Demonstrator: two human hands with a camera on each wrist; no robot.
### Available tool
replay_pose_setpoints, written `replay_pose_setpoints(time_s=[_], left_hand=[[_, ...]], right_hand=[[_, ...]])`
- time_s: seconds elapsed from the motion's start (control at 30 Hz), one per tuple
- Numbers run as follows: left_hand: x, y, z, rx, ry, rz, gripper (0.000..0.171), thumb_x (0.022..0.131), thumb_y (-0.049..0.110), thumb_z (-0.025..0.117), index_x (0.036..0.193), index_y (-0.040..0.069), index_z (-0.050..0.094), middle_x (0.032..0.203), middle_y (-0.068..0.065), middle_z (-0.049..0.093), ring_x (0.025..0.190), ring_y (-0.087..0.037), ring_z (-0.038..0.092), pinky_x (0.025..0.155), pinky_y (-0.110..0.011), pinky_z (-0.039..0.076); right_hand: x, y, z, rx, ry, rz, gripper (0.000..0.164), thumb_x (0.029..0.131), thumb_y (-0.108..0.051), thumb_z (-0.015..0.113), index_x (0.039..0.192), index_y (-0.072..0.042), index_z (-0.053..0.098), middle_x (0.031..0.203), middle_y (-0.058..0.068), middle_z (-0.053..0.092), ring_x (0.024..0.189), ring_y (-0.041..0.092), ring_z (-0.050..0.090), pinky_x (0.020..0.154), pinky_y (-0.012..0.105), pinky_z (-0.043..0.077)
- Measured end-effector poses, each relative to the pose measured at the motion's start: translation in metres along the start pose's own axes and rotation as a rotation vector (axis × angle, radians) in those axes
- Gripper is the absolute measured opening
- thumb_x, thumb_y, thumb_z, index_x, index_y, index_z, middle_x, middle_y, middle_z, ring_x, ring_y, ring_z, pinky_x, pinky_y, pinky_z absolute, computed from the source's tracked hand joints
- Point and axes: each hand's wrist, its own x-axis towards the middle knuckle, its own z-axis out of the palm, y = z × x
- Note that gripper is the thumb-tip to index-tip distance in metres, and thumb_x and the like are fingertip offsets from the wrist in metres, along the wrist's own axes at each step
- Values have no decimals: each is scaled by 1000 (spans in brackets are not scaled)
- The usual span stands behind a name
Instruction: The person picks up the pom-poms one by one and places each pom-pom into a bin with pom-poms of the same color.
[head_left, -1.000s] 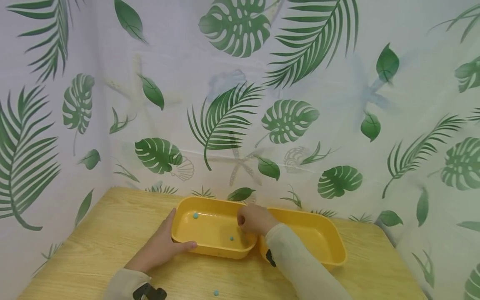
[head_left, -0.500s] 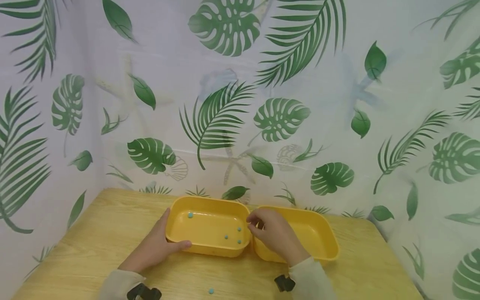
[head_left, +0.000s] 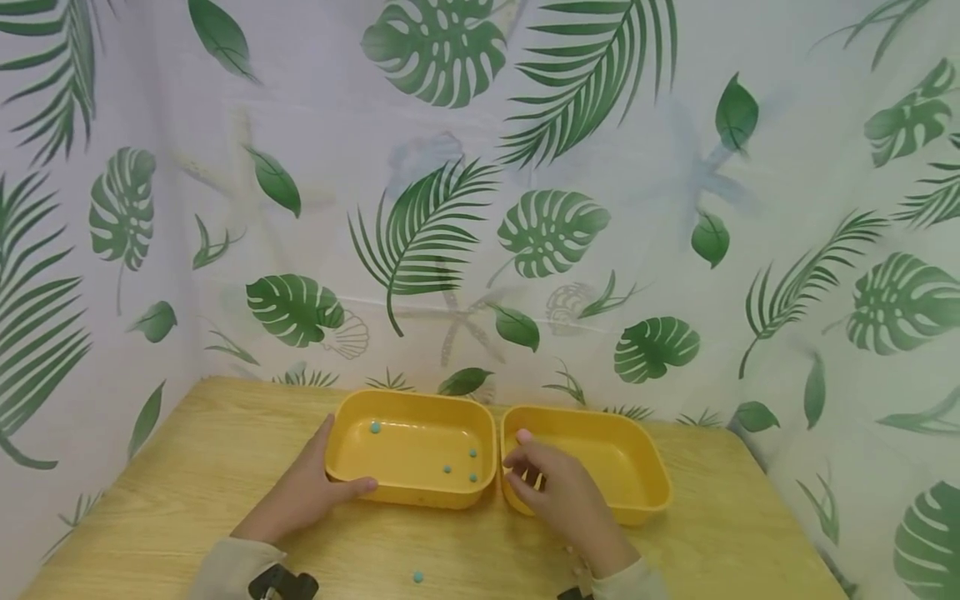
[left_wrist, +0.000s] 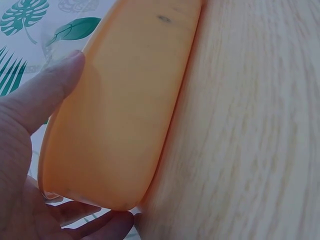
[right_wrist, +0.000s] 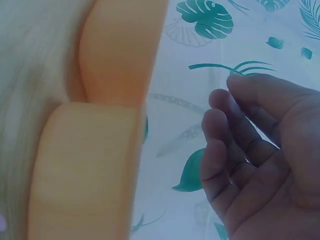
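Note:
Two yellow plastic trays stand side by side on the table. My left hand (head_left: 307, 483) holds the left tray (head_left: 408, 497) by its left end, thumb along the near side; in the left wrist view its fingers (left_wrist: 107, 227) wrap round the tray's end. Several small teal beads lie in that tray, one bead (head_left: 375, 427) near the far left. Over the left end of the right tray (head_left: 637, 510) hovers my right hand (head_left: 558, 487), fingers loosely bent, holding nothing. A small pink thing (head_left: 524, 435) shows just beyond its knuckles.
A loose teal bead (head_left: 418, 577) lies on the wooden table (head_left: 360, 550) in front of the left tray. Small pinkish things (head_left: 573, 560) lie by the right wrist. A leaf-printed curtain (head_left: 450, 208) hangs directly behind the trays.
My right hand has drawn back from inside the left tray to above the right tray. Beads in the left tray's right end now show. The left hand keeps its hold.

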Motion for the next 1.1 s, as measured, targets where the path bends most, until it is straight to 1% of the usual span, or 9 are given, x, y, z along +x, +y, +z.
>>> replay_pose_setpoints(time_s=[0.17, 0.37, 0.53, 0.6, 0.67, 0.83, 1.0, 1.1], left_hand=[[0, 0, 1, -4, -6, 4, 133, 83, 57, 82, 164, 0, -7, 170, -28, 2, 155, -50, 9, 122, -65, 14], [0, 0, 4, -19, -13, 6, 133, 83, 56, 83, 164, 0, -7, 170, -28, 3, 155, -49, 9, 122, -63, 14], [0, -1, 3, -7, -2, 7, 133, 83, 57, 83, 164, 0, -6, 170, -28, 4, 155, -49, 10, 122, -64, 14], [0, -1, 3, -7, -1, 6, 134, 82, 57, 83, 164, 0, -6, 170, -29, 4, 155, -49, 10, 122, -64, 14], [0, -1, 2, -7, -4, 5, 134, 82, 57, 83, 164, 0, -7, 170, -29, 4, 155, -50, 10, 122, -64, 14], [0, -1, 2, -11, -9, 1, 134, 83, 56, 83, 163, -1, -7, 169, -30, 3, 155, -50, 10, 122, -64, 14], [0, 0, 1, -2, -9, 4, 134, 83, 57, 82, 163, -1, -8, 169, -31, 3, 154, -51, 10, 122, -64, 14], [1, -1, 1, 2, -9, 1, 134, 83, 58, 82, 163, -1, -9, 169, -31, 3, 154, -51, 10, 122, -64, 14]], right_hand=[[-4, 5, 2, 5, -59, 6, 9, 92, -9, 78, 97, -16, 75, 84, -16, 66, 73, 0, 56, 65, 23, 51], [-7, 9, 2, -63, -126, 21, 9, 92, -11, 78, 99, -16, 75, 89, -14, 66, 74, 1, 56, 67, 23, 50], [-7, 6, 4, -67, -161, 3, 11, 92, -10, 77, 98, -18, 74, 92, -11, 69, 77, 11, 62, 69, 24, 52], [-7, 5, 4, -70, -171, 2, 10, 93, -11, 77, 98, -19, 73, 92, -11, 69, 78, 14, 63, 68, 25, 52], [-7, 5, 5, -82, -179, 8, 10, 93, -12, 77, 99, -19, 73, 92, -11, 68, 78, 15, 64, 68, 25, 51], [-7, 6, 5, -113, -186, 27, 8, 94, -14, 76, 100, -19, 74, 92, -12, 69, 78, 14, 64, 68, 24, 51], [-6, 5, 5, -118, -183, 10, 7, 93, -12, 77, 99, -15, 75, 91, -11, 69, 77, 14, 63, 68, 25, 52], [-6, 4, 5, -117, -190, 2, 7, 93, -12, 78, 99, -15, 75, 91, -10, 69, 76, 13, 63, 68, 25, 52]])
